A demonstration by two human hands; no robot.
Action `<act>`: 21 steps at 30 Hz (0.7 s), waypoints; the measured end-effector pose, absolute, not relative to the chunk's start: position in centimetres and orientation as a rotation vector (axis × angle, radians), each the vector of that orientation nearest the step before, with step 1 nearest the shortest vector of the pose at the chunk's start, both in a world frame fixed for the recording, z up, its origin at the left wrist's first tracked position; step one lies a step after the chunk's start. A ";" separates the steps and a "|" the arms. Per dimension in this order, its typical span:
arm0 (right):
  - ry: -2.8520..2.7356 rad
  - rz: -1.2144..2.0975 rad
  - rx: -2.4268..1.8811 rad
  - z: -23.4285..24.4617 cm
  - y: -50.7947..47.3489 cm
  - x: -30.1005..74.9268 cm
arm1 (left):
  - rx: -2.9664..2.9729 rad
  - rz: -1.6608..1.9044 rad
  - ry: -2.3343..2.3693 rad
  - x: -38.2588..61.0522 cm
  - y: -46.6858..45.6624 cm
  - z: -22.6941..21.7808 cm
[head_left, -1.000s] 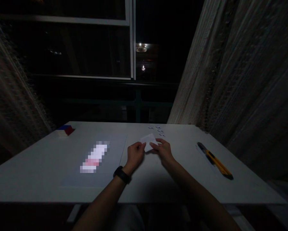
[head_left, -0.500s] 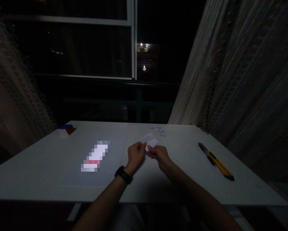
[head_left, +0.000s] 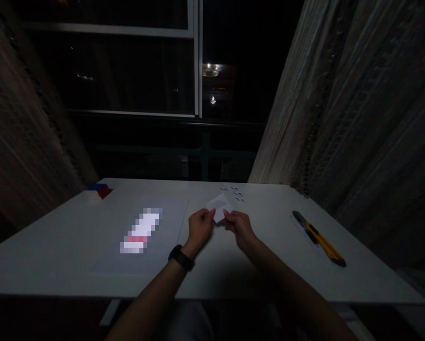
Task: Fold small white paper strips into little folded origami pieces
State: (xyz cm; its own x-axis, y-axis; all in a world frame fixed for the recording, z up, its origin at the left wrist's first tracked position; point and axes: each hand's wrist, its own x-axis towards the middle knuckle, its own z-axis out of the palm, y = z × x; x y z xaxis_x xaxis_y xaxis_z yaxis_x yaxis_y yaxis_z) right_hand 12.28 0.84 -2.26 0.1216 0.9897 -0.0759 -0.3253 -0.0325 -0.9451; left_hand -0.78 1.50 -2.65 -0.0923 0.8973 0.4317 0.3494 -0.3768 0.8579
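Observation:
Between my two hands is a small white piece of folded paper (head_left: 219,202), held just above the table. My left hand (head_left: 200,226), with a black watch (head_left: 181,258) on its wrist, pinches the paper's left side between thumb and fingers. On the other side, my right hand (head_left: 241,226) grips the right edge, its thumb on top. Creases show on the paper's surface. Just beyond it, several small dark marks or bits (head_left: 237,193) are on the table; they are too small to name.
On the white table (head_left: 269,279), a pale sheet (head_left: 173,237) lies at left under a bright pixelated phone-like shape (head_left: 141,230). A blue, red and white block (head_left: 98,191) sits at the far left corner. A yellow and black utility knife (head_left: 321,239) lies at right. Curtains (head_left: 290,94) hang both sides.
My hands have moved slightly apart along the paper, the right one a little to the right. The paper has turned and shifted slightly left, showing more of its near corner.

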 end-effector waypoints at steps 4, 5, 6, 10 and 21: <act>-0.838 1.208 -1.065 -2.4 0.9 12.2 | 1.718 1.497 1.331 -0.8 1.4 -2.5; -0.852 1.206 -1.059 -2.5 0.9 12.0 | 1.725 1.503 1.333 -0.8 1.3 -2.5; -0.873 1.222 -1.054 -2.6 0.9 11.9 | 1.729 1.509 1.342 -0.8 1.3 -2.5; -0.996 1.311 -1.070 -3.1 0.9 11.3 | 1.733 1.510 1.380 -0.8 1.0 -2.4; -1.090 1.196 -1.072 -3.7 0.8 10.8 | 1.731 1.501 1.403 -0.7 1.1 -2.5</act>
State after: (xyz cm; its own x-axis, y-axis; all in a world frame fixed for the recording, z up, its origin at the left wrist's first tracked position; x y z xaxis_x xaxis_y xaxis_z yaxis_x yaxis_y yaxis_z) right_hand 10.79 0.75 -3.69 0.0534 0.9968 0.0599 -0.1515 0.0674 -0.9862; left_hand -0.67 1.07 -2.46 -0.1106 0.8843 0.4536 0.3933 -0.3802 0.8371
